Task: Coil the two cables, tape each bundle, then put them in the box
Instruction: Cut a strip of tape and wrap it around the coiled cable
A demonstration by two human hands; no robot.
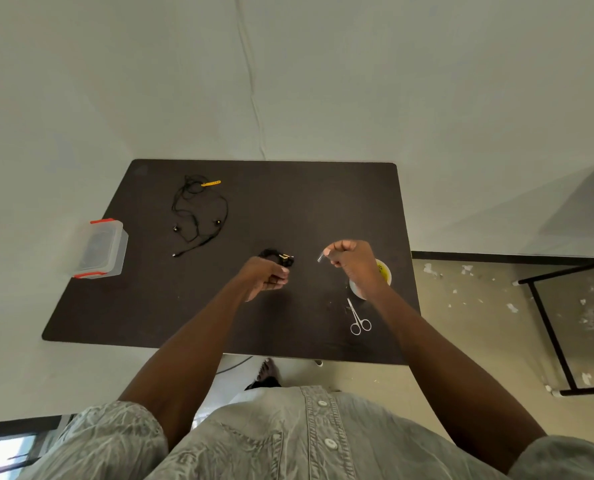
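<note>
I see my left hand (266, 277) curled round the coiled black cable (276, 257) above the dark table (306, 209); my right hand (349, 259) pinches a clear strip of tape (320, 258); the loose earphone cable (198, 213) lies far left, near the clear box (99, 249); the scissors (357, 318) lie by the tape roll (383, 271).

On the table (323, 209), the loose cable (198, 213) lies upper left, with the box (101, 249) at the left edge. The coiled bundle (276, 258) sits center, above the left hand (266, 277). The right hand (349, 259) is right of it, over the tape roll (382, 273); the scissors (357, 318) lie below.
</note>
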